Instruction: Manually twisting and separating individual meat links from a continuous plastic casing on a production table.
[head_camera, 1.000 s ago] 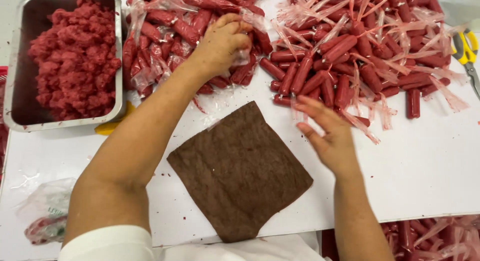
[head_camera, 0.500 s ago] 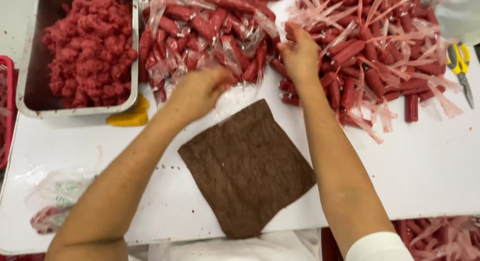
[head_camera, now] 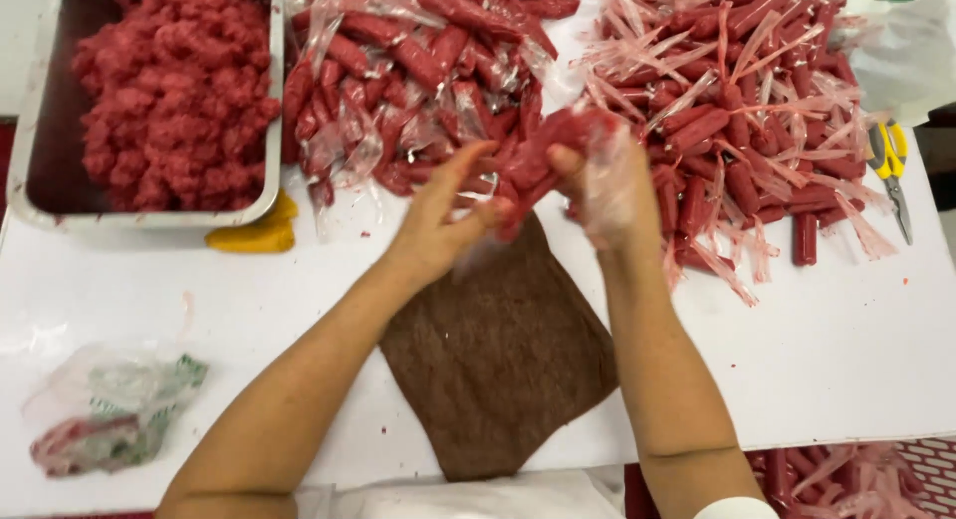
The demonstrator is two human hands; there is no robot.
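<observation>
Both forearms reach forward and meet above the brown cloth (head_camera: 498, 355). Left hand (head_camera: 438, 225), fingers spread upward, pinches the lower end of a red filled plastic tube (head_camera: 543, 155); right hand (head_camera: 602, 185), blurred, is closed around its upper end with loose clear film over the knuckles. The tube is plump, dark red, tilted, held in the air just in front of the pile of wrapped tubes (head_camera: 418, 71) beside the metal tray of minced meat (head_camera: 259, 195)

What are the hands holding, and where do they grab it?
Both hands hold one red meat roll in clear plastic wrap above the brown cloth: left hand at its lower end, right hand at its upper end.
</observation>
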